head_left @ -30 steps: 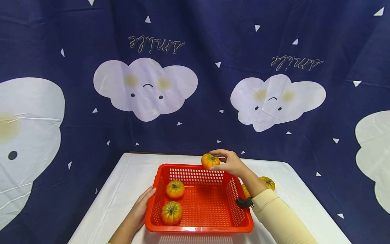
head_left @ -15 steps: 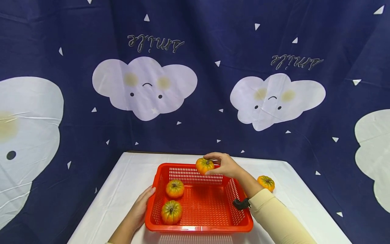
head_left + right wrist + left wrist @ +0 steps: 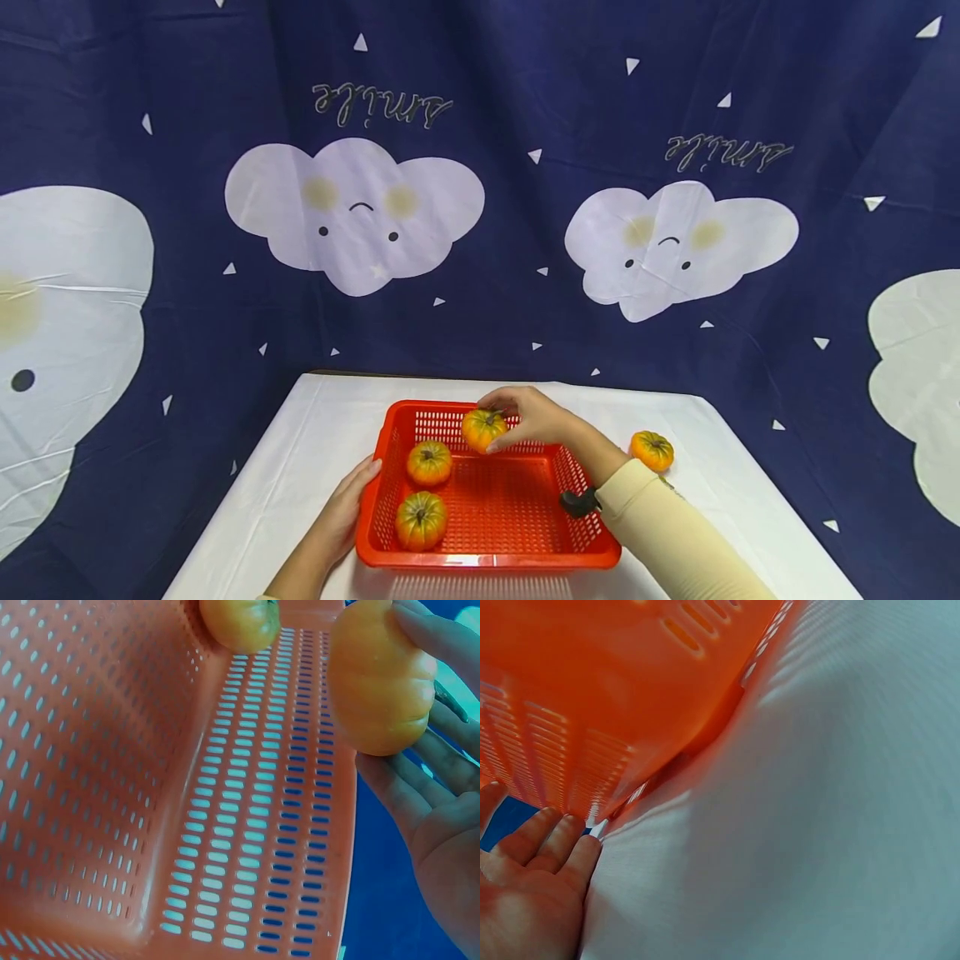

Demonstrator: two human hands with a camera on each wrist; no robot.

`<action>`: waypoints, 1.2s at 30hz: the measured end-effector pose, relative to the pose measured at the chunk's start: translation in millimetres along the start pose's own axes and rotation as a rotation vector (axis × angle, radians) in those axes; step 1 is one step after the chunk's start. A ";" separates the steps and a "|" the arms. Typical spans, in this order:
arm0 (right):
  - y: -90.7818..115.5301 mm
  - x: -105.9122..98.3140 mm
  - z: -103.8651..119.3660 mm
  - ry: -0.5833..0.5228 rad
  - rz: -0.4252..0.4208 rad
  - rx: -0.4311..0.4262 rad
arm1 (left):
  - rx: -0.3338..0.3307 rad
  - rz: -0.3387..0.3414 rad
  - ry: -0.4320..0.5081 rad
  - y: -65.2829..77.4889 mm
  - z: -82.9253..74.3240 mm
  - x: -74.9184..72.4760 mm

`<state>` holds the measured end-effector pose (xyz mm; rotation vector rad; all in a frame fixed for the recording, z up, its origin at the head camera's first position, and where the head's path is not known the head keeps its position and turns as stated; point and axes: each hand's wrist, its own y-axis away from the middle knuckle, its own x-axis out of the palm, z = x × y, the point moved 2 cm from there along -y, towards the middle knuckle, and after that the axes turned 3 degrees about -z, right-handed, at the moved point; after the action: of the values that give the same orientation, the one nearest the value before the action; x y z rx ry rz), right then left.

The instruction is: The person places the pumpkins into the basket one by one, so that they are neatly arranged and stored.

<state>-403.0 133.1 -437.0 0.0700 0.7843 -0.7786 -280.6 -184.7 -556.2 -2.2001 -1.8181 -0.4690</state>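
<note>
Right hand (image 3: 527,418) grips pumpkin (image 3: 482,431) over basket (image 3: 487,561); left hand (image 3: 347,505), fingers straight, touches basket. Best lowered before release.

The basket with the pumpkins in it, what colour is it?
The basket is bright red; the head view shows it best.

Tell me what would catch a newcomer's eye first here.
Probably the bright red, perforated plastic basket on the white-covered table, with two orange, ribbed, round pumpkins on its left side. Next, the bare right hand holding another such pumpkin over the basket, toward its far side. Behind everything, the dark-blue fabric backdrop with large white clouds printed upside down also stands out.
</note>
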 end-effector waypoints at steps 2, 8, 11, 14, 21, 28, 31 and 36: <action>-1.6 4.5 0.6 0.011 0.015 -0.004 | -0.002 -0.004 0.001 0.0 0.2 0.1; -2.4 17.7 -0.3 0.116 0.060 0.023 | 0.007 0.009 -0.019 -0.1 -1.3 2.3; -1.4 24.1 0.0 0.177 0.087 0.033 | 0.007 0.010 -0.020 -0.3 -2.0 3.0; 0.3 30.0 -0.8 0.212 0.105 0.042 | 0.013 0.018 -0.023 -0.1 -2.6 3.0; 1.6 38.0 -3.0 0.252 0.134 0.095 | 0.021 0.036 -0.022 -0.7 -2.8 3.0; -0.6 41.9 -5.5 0.273 0.139 0.099 | 0.004 -0.001 -0.009 -0.4 -2.5 2.1; -1.4 44.6 -7.3 0.306 0.146 0.082 | 0.007 0.001 -0.005 0.3 -2.4 2.0; -3.1 50.7 -8.2 0.385 0.158 0.045 | 0.012 -0.004 -0.015 1.5 -2.0 1.1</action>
<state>-387.2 103.0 -475.6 0.3258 1.1111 -0.6391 -279.2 -184.8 -553.9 -2.1981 -1.8290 -0.4428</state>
